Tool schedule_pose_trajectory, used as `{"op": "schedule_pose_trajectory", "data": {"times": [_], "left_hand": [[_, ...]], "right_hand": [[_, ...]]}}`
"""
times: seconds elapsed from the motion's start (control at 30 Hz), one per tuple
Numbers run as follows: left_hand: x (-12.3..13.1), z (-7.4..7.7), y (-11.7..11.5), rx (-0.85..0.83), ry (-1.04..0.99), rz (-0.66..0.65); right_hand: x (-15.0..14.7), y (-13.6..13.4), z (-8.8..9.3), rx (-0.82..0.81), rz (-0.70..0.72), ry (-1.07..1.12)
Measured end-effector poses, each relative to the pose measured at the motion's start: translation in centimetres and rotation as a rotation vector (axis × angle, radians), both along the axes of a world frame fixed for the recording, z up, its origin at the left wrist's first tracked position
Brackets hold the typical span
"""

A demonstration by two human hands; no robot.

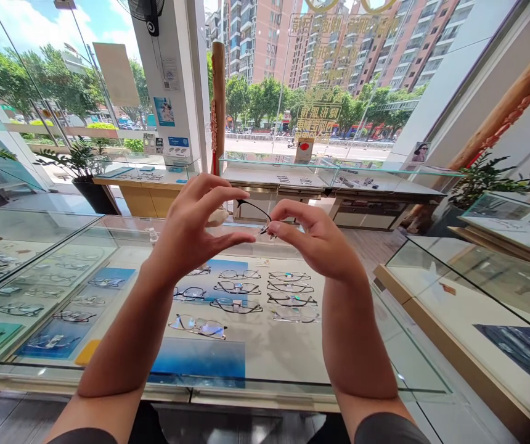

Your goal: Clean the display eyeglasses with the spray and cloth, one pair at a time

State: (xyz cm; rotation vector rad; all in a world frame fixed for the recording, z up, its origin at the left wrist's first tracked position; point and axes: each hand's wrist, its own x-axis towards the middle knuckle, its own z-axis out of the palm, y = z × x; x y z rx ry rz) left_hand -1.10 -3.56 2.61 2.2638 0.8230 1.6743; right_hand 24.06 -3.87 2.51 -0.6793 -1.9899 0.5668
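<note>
Your left hand [190,225] and right hand [318,240] are raised in front of you, with a thin, black, curved pair of eyeglasses [258,208] between them, above the long, glass-topped display case with a cream base [288,361]. Your left thumb and index finger are spread well apart in a wide C. The index fingertip meets the upper black end of the pair; your thumb points toward its lower part, but you cannot tell from this angle whether it touches. The other fingers of that hand are mostly hidden behind the index finger.

On your right, the thumb and index finger are brought close together, pinching the pair at its near right end, where small details are too fine to make out. Your other right fingers curl in behind and are largely out of sight.

Under the glass, below your hands, two columns of thin-rimmed eyeglasses [237,287] lie on the cream base. Nearer to you, set apart from those columns, a metal-rimmed pair with bluish reflections on its lenses [198,325] sits at a slant, just beyond a flat, blue rectangular panel [200,361]. A small, clear bottle [153,236] stands beside your left wrist.
</note>
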Motion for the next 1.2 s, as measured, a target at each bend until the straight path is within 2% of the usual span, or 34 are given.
{"op": "schedule_pose_trajectory", "data": {"times": [0.2,0.3,0.4,0.47,0.57,0.63,0.8,0.93,1.2], "left_hand": [[0.3,-0.2,-0.2,-0.008,-0.171,0.000],[0.2,-0.5,-0.4,0.160,-0.183,0.074],[-0.1,-1.0,-0.7,0.336,-0.180,0.168],[-0.3,-1.3,-0.9,0.299,-0.252,0.153],[-0.5,-1.6,-1.3,0.122,-0.382,0.054],[-0.4,-1.6,-1.6,0.066,-0.419,0.033],[0.2,-1.3,-1.7,0.244,-0.367,0.233],[0.7,-1.2,-0.7,0.349,-0.320,0.366],[1.4,-1.7,0.3,0.333,-0.352,0.402]], "right_hand": [[-0.7,-1.2,0.1,0.176,-0.149,0.071],[-0.7,-1.9,0.0,0.308,-0.254,0.141],[-0.8,-2.3,-0.1,0.373,-0.355,0.206],[-0.8,-2.5,-0.2,0.399,-0.401,0.245],[-1.1,-2.7,-0.4,0.460,-0.438,0.274],[-1.2,-2.8,-0.4,0.486,-0.447,0.284],[-1.5,-2.2,-0.9,0.530,-0.432,0.342],[-1.4,-0.7,-1.5,0.642,-0.507,0.358],[-1.6,0.1,-1.8,0.652,-0.566,0.339]]}}
